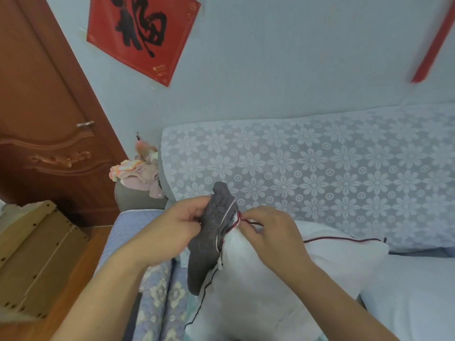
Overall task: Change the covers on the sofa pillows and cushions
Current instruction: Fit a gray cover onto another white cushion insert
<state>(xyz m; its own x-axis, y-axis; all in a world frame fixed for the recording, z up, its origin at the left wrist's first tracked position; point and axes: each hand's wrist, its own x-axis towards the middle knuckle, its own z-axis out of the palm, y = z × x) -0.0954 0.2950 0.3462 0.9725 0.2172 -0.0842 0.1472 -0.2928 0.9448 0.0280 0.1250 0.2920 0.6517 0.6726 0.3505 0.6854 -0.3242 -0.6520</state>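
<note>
A white pillow (283,279) with dark red piping stands on the sofa seat (418,291), its upper corner raised between the person's hands. The left hand (177,230) has its fingers curled round a bunched grey cover (211,232), which hangs down along the pillow's left edge. The right hand (268,232) pinches the red piping at the pillow's top corner, just beside the grey cover, thumb and fingertips closed on the trim. Behind them runs the sofa back (320,173), draped in a pale lace cloth with a flower pattern. A quilted blue floral throw (157,303) covers the sofa's near end. A heap of pink and white clothes (138,173) sits on the armrest. To the left stand a brown wooden door (44,107) and a cardboard box (37,254); a red paper poster (142,33) hangs on the wall.
</note>
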